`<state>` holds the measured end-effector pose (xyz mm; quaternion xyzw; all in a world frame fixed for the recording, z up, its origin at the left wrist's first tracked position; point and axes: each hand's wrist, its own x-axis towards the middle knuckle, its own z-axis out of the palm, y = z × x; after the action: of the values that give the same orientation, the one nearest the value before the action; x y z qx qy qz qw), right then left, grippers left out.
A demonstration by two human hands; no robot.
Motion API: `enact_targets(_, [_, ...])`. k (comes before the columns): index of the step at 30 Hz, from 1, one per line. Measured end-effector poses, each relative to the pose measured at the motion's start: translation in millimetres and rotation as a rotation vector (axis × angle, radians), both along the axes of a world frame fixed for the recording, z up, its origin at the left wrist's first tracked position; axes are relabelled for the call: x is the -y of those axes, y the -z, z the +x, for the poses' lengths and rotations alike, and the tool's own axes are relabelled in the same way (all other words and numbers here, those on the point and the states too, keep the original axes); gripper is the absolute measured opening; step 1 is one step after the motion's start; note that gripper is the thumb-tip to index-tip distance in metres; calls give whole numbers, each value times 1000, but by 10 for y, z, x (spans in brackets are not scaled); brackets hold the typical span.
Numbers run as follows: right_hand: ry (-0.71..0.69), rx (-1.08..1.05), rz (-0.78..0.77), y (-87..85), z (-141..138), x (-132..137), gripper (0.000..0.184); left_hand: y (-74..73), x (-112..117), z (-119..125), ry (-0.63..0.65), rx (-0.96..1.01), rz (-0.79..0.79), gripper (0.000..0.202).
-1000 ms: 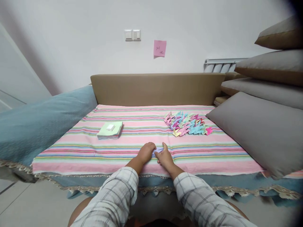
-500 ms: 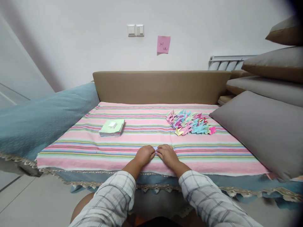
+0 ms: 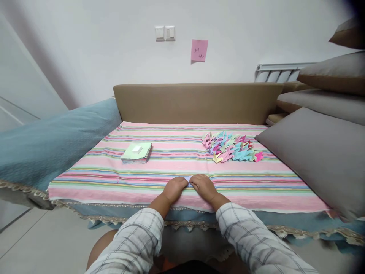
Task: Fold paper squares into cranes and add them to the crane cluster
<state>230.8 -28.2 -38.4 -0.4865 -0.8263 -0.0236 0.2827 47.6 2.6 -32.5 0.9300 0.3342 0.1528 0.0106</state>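
A small piece of lavender paper (image 3: 187, 178) lies on the striped cloth (image 3: 171, 167), mostly covered by my fingers. My left hand (image 3: 176, 188) is closed on its left side, with thumb and fingertips pressed together. From the right, my right hand (image 3: 203, 186) pinches the same paper, its fingertips almost touching those of the left. How the paper is folded is hidden. Beyond my right hand sits a cluster of folded paper cranes (image 3: 232, 147) in pink, blue, purple, green and yellow. A stack of square paper (image 3: 139, 156), pale green on top, lies farther left.
A small white block (image 3: 137, 149) rests on the paper stack. Grey cushions (image 3: 316, 152) are piled along the right side. A brown backrest (image 3: 196, 103) closes off the rear, and a blue-covered armrest (image 3: 62, 140) stands at the left.
My hands stay at the lavender paper; the fingers have shifted slightly, and a bit more of it shows between them. The whole view has moved a little.
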Motion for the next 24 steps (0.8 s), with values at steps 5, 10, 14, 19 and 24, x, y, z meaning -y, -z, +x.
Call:
enact_targets(5, [-6, 0, -8, 8, 5, -13, 12, 46, -2, -8, 26, 45, 0, 18])
enact_targets(10, [21, 49, 0, -19, -19, -29, 9, 88, 6, -4, -33, 123, 13, 21])
enact_targets(14, [15, 61, -1, -32, -21, -47, 11, 105, 3, -4, -50, 174, 21, 21])
enact_targets(19, [49, 14, -27, -24, -61, -63, 9, 141, -9, -6, -24, 222, 28, 19])
enact_targets(24, [104, 8, -42, -31, -138, -93, 9, 155, -15, -6, -11, 254, 36, 23])
